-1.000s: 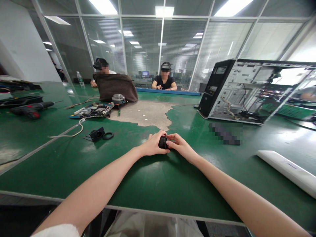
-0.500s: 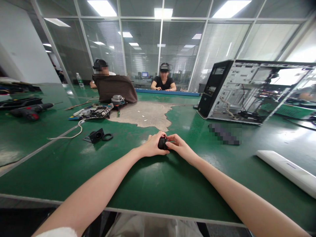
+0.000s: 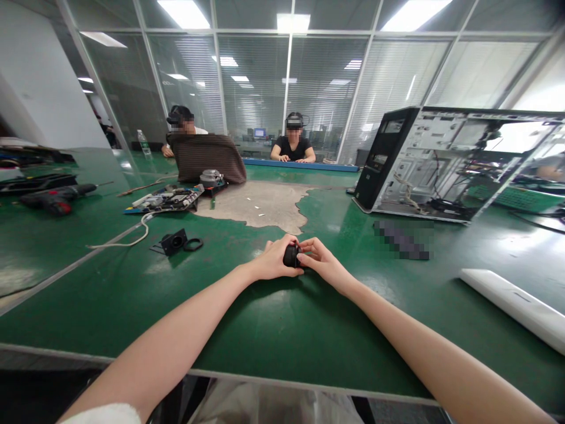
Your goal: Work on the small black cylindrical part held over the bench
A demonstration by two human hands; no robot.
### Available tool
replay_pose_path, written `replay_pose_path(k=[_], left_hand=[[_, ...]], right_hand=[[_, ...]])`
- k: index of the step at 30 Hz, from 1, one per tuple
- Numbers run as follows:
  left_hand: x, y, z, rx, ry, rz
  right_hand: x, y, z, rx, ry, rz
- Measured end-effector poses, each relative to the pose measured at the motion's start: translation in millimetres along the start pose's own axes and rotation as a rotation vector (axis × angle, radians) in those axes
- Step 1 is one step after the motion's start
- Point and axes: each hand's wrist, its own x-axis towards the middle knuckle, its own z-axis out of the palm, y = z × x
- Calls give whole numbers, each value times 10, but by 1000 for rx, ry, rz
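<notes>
Both hands meet over the green table around a small black round part [image 3: 290, 256] that looks like a lens or its housing; its details are too small to make out. My left hand [image 3: 274, 258] wraps it from the left, thumb below and fingers over the top. From the right, my right hand [image 3: 321, 262] pinches its side with thumb and fingertips. To the left lie a black square mount with a round opening [image 3: 173, 241] and, beside it, a black ring [image 3: 193, 244].
An open computer case [image 3: 388, 162] stands at right, near a dark pixelated item [image 3: 404, 240] and a long white box [image 3: 512, 300]. At left are a circuit board [image 3: 165, 200], a white cable [image 3: 132, 242] and a power drill [image 3: 57, 198]. Two people sit across the table.
Almost nothing differs. The whole view has shifted very slightly, and both hands keep the same hold on the black part.
</notes>
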Motion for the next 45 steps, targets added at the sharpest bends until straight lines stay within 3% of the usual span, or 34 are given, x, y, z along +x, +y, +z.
replay_pose_path(k=[7,15,23,32,38,45], left_hand=[[-7,17,-7,-4,-7,-22],[-5,32,-16,-16,-1,-30],[-8,46,-21,-11,-10,-17],[0,25,-21,-23,-11,-19],[-10,23,-24,-14,-17,-10],[5,2,-3,-14,-13,19]], right_hand=[[-55,-38,-23,30,-94,-47],[3,1,17,1,18,-4],[-60,-77,-16,40,-97,-30],[-9,-13,-14,-3,-8,23],[-52,-47,-44,47,-130,-46],[-28,-12,-21,-3,-25,-13]])
